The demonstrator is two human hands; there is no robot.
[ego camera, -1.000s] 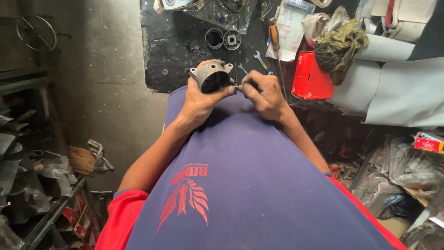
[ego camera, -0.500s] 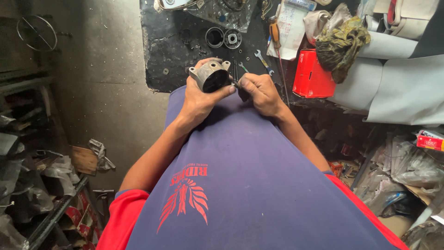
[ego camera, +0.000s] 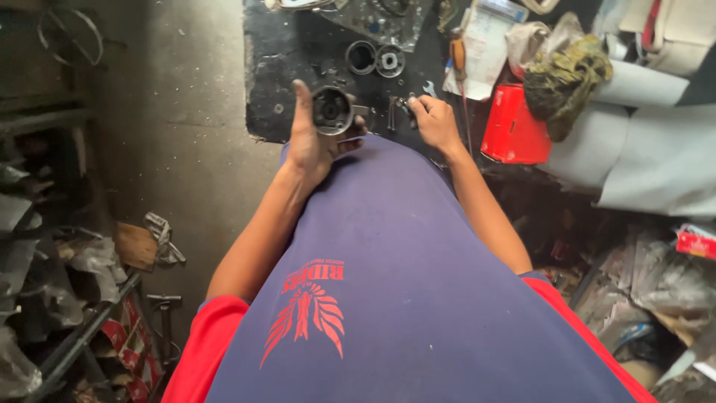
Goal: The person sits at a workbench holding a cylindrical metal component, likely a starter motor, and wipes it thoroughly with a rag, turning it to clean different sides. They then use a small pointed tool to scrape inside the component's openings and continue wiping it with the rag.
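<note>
Over a cluttered black bench (ego camera: 283, 82), the left hand (ego camera: 313, 142) cups a round metal part (ego camera: 333, 110), thumb stretched upward. The right hand (ego camera: 435, 121) pinches a small tool (ego camera: 403, 104); loosely cradled, the part might slip.

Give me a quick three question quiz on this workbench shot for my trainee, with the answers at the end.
1. True or false: the left hand holds a round metal part with a dark hollow centre.
2. Which lies nearest the right hand? A) the red box B) the small tools on the dark mat C) the two metal rings
3. Fill in: a crumpled greenish ____ sits on top of the red box.

Key
1. True.
2. B; its fingertips reach down among them, though whether they grip one cannot be told.
3. Rag.
</note>
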